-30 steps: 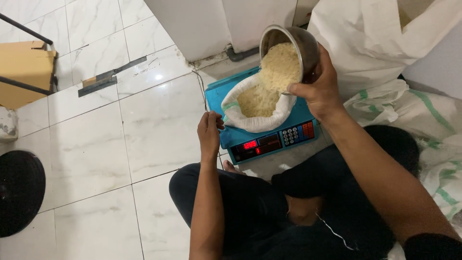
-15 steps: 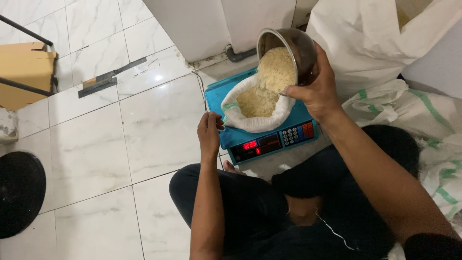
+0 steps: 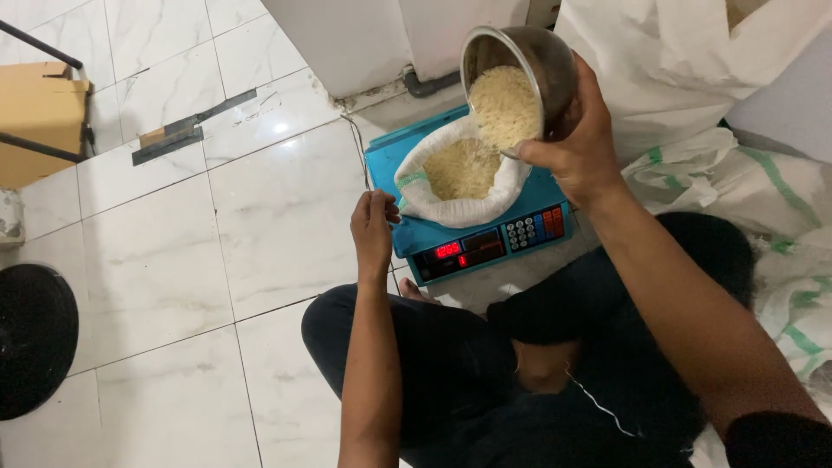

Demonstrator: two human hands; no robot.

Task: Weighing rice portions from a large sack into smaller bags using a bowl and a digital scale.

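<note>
My right hand (image 3: 575,146) grips a round steel bowl (image 3: 530,62) full of pale rice, tilted over a small white bag (image 3: 459,206) that holds more rice. The bag sits open on a blue electronic scale (image 3: 485,243) with a red lit display and a keypad. My left hand (image 3: 373,225) hovers beside the bag's left edge, fingers curled near its rim; whether it pinches the rim is unclear. I sit cross-legged in dark trousers behind the scale.
Large white woven sacks (image 3: 693,78) with green stripes lie to the right. A white cabinet base (image 3: 381,43) stands behind the scale. At the left are a cardboard box (image 3: 35,113) under a black metal frame and a round black object (image 3: 30,338) on the tiled floor.
The steel bowl has tipped back a little and less rice streams into the bag. My left hand stays by the bag's edge.
</note>
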